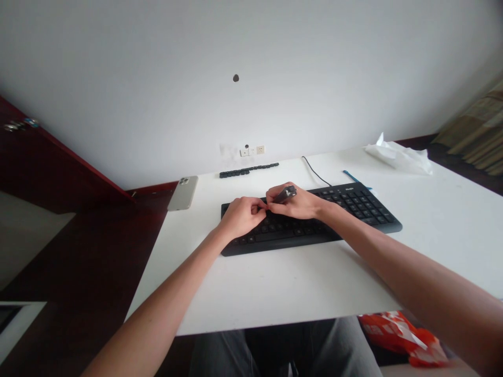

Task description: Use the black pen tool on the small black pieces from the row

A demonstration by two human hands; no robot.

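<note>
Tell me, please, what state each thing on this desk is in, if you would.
Left hand: curled over the keys.
Right hand: gripping a small dark tool.
Black keyboard: lying flat on the white desk.
Row of black keycaps: off the keyboard, lined up.
Smartphone: lying back upward.
White wrapping: crumpled.
</note>
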